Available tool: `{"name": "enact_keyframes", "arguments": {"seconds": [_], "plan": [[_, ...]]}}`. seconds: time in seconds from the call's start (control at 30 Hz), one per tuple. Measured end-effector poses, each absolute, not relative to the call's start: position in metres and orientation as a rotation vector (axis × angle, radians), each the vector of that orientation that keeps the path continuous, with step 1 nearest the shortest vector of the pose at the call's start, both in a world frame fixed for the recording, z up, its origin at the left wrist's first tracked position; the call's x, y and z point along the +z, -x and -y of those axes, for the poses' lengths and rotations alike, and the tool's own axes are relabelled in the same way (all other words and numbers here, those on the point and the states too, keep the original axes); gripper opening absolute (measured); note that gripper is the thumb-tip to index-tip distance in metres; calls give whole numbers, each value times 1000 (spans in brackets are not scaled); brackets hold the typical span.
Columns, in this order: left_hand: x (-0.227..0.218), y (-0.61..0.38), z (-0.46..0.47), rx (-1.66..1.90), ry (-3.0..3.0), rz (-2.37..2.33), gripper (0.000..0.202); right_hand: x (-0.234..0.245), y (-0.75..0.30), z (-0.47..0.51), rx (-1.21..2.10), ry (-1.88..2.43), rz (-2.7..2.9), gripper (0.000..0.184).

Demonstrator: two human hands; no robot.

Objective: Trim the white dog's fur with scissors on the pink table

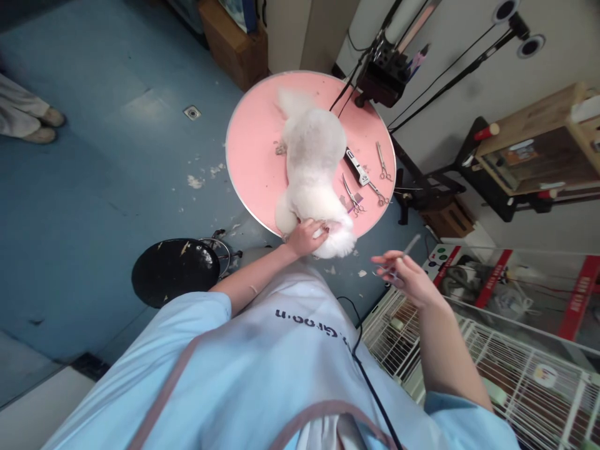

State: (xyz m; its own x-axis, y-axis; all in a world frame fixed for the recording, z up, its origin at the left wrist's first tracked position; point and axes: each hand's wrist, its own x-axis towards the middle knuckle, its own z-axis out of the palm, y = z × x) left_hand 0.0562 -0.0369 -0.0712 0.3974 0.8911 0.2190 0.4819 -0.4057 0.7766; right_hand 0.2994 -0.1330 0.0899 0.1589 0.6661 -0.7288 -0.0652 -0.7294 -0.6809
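dog (312,153) was on the round pink counter (253,144), head at the near edge. the work looked like a head trim, paused between snips; the next cut seemed to call for a steady head and blades brought close. the left hand (307,237) reached forward, fingers bent on the head fur; whether they pinched it, i could not tell. the right hand (405,275) was out to the side, apart from the dog, holding scissors (411,245) with blades pointing away.

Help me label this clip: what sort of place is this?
Probably a pet-grooming salon: a fluffy white dog on a round pink table, scissors lying beside it, and wire cages nearby.
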Motion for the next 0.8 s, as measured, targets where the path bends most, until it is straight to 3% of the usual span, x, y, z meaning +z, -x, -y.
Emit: {"name": "enact_keyframes", "arguments": {"seconds": [0.13,0.33,0.67,0.8], "plan": [[-70,-53,36,867,-2061,-1110,32,78,-251,108,2258,1356,381,59],[-74,-51,35,857,-2054,-1076,28,52,-234,111,2433,1198,523,77],[-79,-49,34,850,-2043,-1070,29,60,-225,114,2446,1145,411,74],[-78,-49,33,856,-2045,-1064,28,51,-228,115,2359,1120,419,50]]}}
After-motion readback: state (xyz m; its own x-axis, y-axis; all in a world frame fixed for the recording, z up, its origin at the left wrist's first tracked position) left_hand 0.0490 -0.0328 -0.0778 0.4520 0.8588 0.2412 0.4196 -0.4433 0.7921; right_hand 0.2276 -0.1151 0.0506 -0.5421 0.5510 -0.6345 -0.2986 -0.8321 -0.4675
